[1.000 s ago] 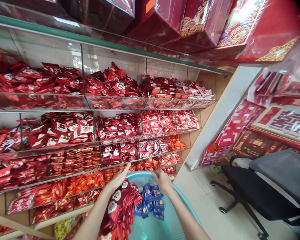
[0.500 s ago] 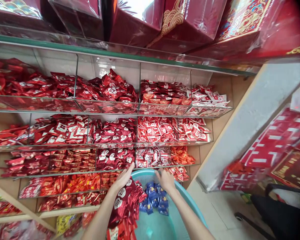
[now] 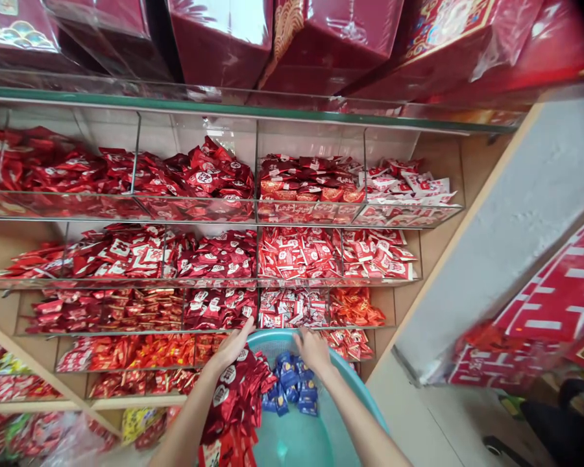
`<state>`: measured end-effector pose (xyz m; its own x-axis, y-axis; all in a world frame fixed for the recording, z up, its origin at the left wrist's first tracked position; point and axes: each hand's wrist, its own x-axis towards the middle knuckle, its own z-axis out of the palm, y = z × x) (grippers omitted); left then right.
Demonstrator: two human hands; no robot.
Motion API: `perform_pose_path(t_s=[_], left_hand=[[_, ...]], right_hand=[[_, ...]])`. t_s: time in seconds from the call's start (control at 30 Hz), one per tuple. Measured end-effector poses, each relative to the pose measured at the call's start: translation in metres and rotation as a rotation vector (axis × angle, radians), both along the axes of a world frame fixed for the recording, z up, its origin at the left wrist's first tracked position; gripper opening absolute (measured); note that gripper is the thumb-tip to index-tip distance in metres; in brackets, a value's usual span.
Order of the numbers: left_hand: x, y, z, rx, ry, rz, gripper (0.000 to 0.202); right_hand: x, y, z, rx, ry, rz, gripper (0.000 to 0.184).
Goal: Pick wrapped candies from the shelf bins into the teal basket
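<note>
A turquoise plastic basin (image 3: 353,383) is in front of me below the lower shelves. Dark red wrapped packets (image 3: 236,389) are heaped along its left side, with brighter red packets (image 3: 228,447) nearer me. Small blue wrapped packets (image 3: 291,383) lie beside them toward the far side. My left hand (image 3: 233,346) is at the far left of the basin's rim, fingers stretched out, above the dark red heap. My right hand (image 3: 314,350) has its fingers curled at the far rim, right of the blue packets; its fingertips are partly hidden.
Glass-fronted shelves (image 3: 214,282) hold red and orange packets in divided compartments. Large dark red boxes (image 3: 224,52) stand on the glass shelf above. A grey wall (image 3: 506,227) and red patterned packages (image 3: 549,298) are at the right, with a dark chair (image 3: 574,415) on the tiled floor (image 3: 418,415).
My view has shifted slightly, so the boxes and basin appear farther left and the right wall shows more. Both hands keep their places at the basin's rim.
</note>
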<state>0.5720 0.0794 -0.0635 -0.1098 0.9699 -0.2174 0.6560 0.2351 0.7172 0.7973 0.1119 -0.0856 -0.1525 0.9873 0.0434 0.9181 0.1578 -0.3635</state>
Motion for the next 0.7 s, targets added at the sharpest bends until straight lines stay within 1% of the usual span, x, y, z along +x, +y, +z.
perform_pose_path(t_s=[0.1,0.2,0.27,0.37,0.53,0.63,0.7], left_hand=[[-0.003,0.002,-0.002,-0.025,-0.066,-0.027,0.075],[-0.006,0.002,-0.005,-0.022,-0.074,-0.028,0.073],[-0.008,0.001,-0.006,-0.029,-0.065,-0.023,0.071],[-0.008,0.002,-0.006,-0.026,-0.061,-0.029,0.068],[-0.003,0.003,-0.002,-0.021,-0.05,-0.022,0.067],[0.001,0.002,0.001,-0.019,-0.047,-0.018,0.069],[0.003,0.002,0.003,-0.018,-0.045,-0.011,0.07]], right_hand=[[-0.002,0.002,-0.007,-0.014,0.013,0.007,0.032],[-0.003,0.004,-0.012,-0.021,0.037,0.017,0.031],[-0.001,0.006,-0.013,-0.024,0.049,0.019,0.03],[0.005,0.009,-0.009,-0.011,0.045,-0.02,0.029],[0.023,0.016,0.004,0.029,0.031,-0.14,0.033],[0.035,0.021,0.007,0.117,0.077,-0.159,0.03],[0.042,0.025,0.005,0.221,0.132,-0.119,0.025]])
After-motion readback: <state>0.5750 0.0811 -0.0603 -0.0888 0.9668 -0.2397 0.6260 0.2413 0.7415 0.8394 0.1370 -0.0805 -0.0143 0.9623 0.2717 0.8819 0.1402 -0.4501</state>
